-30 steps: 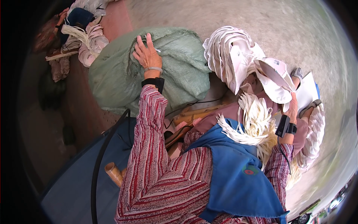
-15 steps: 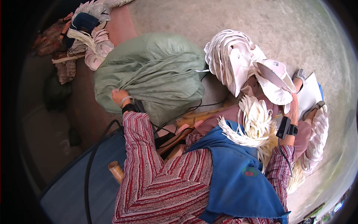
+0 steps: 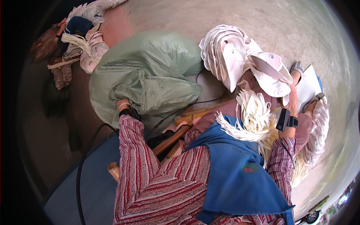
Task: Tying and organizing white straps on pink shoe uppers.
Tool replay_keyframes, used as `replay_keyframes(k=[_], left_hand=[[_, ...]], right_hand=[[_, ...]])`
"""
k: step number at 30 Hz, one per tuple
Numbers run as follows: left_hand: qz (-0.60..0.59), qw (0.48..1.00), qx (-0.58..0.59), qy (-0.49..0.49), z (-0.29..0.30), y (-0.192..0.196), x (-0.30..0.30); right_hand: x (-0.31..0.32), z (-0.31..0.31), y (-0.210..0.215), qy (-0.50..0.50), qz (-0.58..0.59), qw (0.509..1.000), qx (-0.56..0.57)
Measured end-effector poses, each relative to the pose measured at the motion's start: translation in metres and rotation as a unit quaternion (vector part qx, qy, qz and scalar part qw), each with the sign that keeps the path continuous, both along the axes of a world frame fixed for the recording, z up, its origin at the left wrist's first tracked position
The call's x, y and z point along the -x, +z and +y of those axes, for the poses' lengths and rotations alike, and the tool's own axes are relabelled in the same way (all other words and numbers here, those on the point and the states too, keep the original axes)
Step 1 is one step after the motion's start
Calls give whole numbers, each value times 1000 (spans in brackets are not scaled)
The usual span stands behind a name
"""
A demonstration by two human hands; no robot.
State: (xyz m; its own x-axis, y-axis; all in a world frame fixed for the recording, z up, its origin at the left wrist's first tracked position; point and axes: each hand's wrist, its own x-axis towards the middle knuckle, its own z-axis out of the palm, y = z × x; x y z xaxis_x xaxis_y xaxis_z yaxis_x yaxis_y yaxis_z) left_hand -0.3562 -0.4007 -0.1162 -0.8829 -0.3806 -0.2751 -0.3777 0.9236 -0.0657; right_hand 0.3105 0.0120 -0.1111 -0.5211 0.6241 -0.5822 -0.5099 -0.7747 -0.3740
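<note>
Sack (image 3: 146, 75), pale green woven plastic, lies centre-left of the frame on the ground, full and rounded, its cloth bunched into a loose gathered fold at the near side. We judge it bulky yet fairly light for its size, soft and yielding, the weave a little slick; the gathered fold is the sound place to take hold, since the smooth flanks offer no purchase.

Nearest us, the left hand (image 3: 123, 105) is tucked under that fold at the sack's lower left edge; only wrist and band show, so we cannot tell whether the fingers are closed. The right hand (image 3: 292, 99), at centre right, rests against a white moulded piece (image 3: 272, 75); its grip is hidden behind the wrist device, so we cannot tell there either. Pale fibre strips (image 3: 255, 112) lie between the arms. Beyond, a white stack (image 3: 225, 56) stands just beside the sack. A second heap (image 3: 88, 48) sits at upper left.

Against the frame one second back, the left hand has come off the sack's top and dropped to its near edge; the right hand is unchanged.
</note>
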Motion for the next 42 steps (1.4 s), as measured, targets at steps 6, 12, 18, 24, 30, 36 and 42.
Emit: replay_keyframes(k=[6,12,18,24,30,36,42], left_hand=[[286,957,-47,7,79,36,-59],[364,834,-249,-331,160,94,-82],[-305,767,-435,-359,289,50,-208],[-452,734,-228,-453,340,23,-312],[-478,749,-106,-446,331,3,-309],[-497,677,-458,-291,356,-6,-268],[-463,565,-558,-394,406,100,-319]], right_hand=[[-10,-2,-1,-69,-49,996,30],[19,-6,17,-62,-20,998,-12],[36,-8,22,-87,-123,988,-21],[34,0,39,-93,-206,973,-45],[49,-6,61,-95,-272,948,-134],[57,7,118,-61,-457,837,-296],[7,-3,183,-229,-320,864,-313]])
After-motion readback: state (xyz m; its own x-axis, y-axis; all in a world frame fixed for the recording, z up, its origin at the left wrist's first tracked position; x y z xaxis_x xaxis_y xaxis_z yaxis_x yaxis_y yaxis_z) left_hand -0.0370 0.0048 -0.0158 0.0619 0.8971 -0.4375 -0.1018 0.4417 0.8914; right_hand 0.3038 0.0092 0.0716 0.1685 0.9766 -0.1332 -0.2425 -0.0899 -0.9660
